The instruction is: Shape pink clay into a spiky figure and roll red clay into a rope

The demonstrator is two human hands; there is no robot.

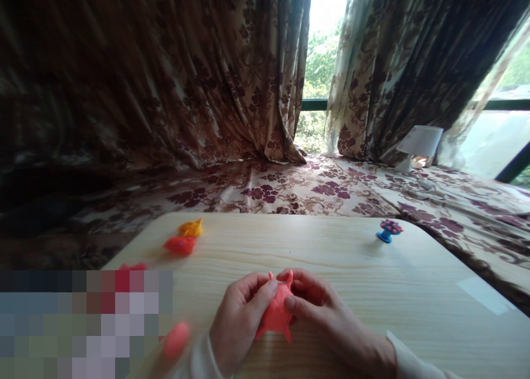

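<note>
Between my two hands, low in the middle of the head view, is a flat pink clay figure (275, 313) with small limb-like points at its top and bottom. My left hand (242, 315) grips its left side, the thumb pressed on the upper face. On the other side my right hand (317, 304) pinches the right edge between thumb and fingers, near one upper point. Both hands are just above the light wooden table (351, 279). The fingers behind the figure are partly hidden.
A blue tree-like clay model (389, 230) with red dots stands at the back right. Yellow clay (191, 227) and red clay (180, 246) lie at the back left. A blurred pink lump (176, 339) is beside my left wrist. Farther off stands a white lamp (420, 140).
</note>
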